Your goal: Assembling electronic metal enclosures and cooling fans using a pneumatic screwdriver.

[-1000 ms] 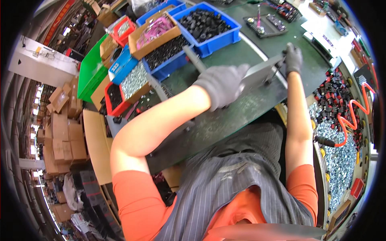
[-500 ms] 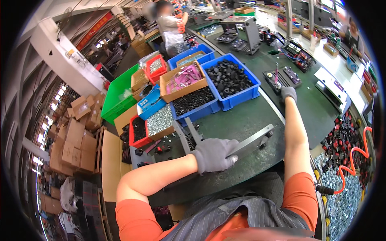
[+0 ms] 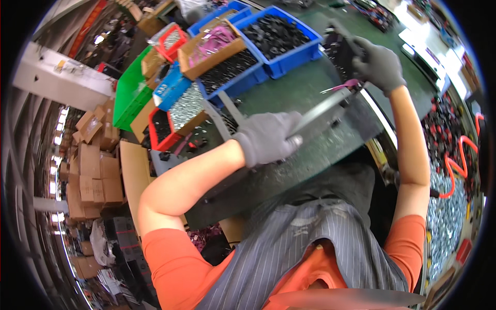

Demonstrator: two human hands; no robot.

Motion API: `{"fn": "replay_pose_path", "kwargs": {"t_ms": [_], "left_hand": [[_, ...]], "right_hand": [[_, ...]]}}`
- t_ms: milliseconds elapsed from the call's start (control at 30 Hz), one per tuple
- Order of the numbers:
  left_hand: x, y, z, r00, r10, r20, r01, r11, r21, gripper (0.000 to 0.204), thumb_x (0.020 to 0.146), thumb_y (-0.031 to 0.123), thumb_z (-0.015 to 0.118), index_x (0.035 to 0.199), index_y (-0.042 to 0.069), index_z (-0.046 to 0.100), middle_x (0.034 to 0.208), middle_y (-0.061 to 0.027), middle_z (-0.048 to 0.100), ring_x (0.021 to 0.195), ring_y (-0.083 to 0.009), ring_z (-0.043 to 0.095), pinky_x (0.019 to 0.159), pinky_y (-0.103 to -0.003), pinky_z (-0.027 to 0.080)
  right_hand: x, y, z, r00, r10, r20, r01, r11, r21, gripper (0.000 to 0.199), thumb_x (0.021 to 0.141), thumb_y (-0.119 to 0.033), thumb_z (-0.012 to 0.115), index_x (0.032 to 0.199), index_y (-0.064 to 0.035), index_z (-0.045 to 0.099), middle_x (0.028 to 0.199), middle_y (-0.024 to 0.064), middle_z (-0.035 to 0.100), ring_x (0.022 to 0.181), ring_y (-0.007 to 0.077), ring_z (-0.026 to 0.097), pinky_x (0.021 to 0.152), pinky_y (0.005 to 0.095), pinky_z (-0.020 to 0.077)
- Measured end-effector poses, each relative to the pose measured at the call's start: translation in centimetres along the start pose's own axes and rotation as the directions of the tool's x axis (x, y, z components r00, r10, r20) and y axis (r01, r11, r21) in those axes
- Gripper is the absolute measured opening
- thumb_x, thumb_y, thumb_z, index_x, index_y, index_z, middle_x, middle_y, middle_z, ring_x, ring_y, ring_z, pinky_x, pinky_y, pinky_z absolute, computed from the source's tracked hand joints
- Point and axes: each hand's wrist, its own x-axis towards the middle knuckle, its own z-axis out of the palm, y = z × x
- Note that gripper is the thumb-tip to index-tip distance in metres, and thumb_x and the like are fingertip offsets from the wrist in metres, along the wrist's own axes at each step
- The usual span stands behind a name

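Note:
My left hand (image 3: 266,138), in a grey glove, is closed around a grey metal bar (image 3: 323,110) that slants up to the right above the table. Two flat grey strips (image 3: 231,108) stick out beyond the far left of that hand; whether they join the bar is hidden. My right hand (image 3: 381,64), gloved too, is closed on the edge of a dark plate-like part (image 3: 341,54), tilted up and blurred. Close below its fingers, at the bar's far end, is a small purple piece (image 3: 352,83) with a thin shiny pin.
Blue bins of black parts (image 3: 279,36) stand beyond my hands, beside a cardboard box of pink pieces (image 3: 214,46). Left of these are a red tray (image 3: 161,129), silver fasteners (image 3: 187,106) and a green crate (image 3: 132,90). An orange coiled hose (image 3: 452,163) hangs at right.
My right hand has lifted the dark part off the table and brought it nearer the bar's far end. My left hand keeps its hold on the bar. The view has tilted down.

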Motion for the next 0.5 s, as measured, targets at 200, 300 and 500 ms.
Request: {"fn": "replay_pose_path", "kwargs": {"t_ms": [200,300,500], "left_hand": [[0.2,-0.2,0.3,1.0,0.009,-0.016,-0.009,1.0,0.01,0.041,0.091,0.038,0.057,0.117,0.007,0.054,0.104,-0.0217,0.065,0.099,-0.0415,0.063,0.084,-0.049,0.05],[0.2,-0.3,0.4,0.999,0.014,-0.03,-0.013,1.0,0.026,0.041,0.091,0.038,0.057,0.116,0.006,0.054,0.103,-0.0212,0.066,0.098,-0.0409,0.063,0.084,-0.049,0.05],[0.2,-0.7,0.6,0.996,0.065,-0.055,-0.062,0.997,0.049,0.042,0.091,0.04,0.057,0.116,0.006,0.054,0.105,-0.0206,0.066,0.098,-0.0404,0.064,0.085,-0.049,0.05]], "right_hand": [[-1.2,-2.3,0.5,0.756,0.191,0.626,-0.61,0.552,0.569,0.08,0.08,-0.041,0.073,0.144,-0.0085,0.038,0.086,0.0025,0.063,0.073,0.0135,0.064,0.058,0.0288,0.0499],[-2.0,-1.1,1.3,0.809,0.099,0.58,-0.537,0.528,0.658,0.062,0.08,-0.04,0.071,0.128,-0.005,0.053,0.08,-0.0003,0.058,0.059,0.0054,0.054,0.046,0.02,0.0394],[-3.0,-2.8,4.2,0.882,0.023,0.47,-0.445,0.367,0.817,0.055,0.08,-0.032,0.07,0.122,0.0004,0.059,0.087,0.0015,0.059,0.073,0.0083,0.054,0.061,0.0225,0.0405]]}}
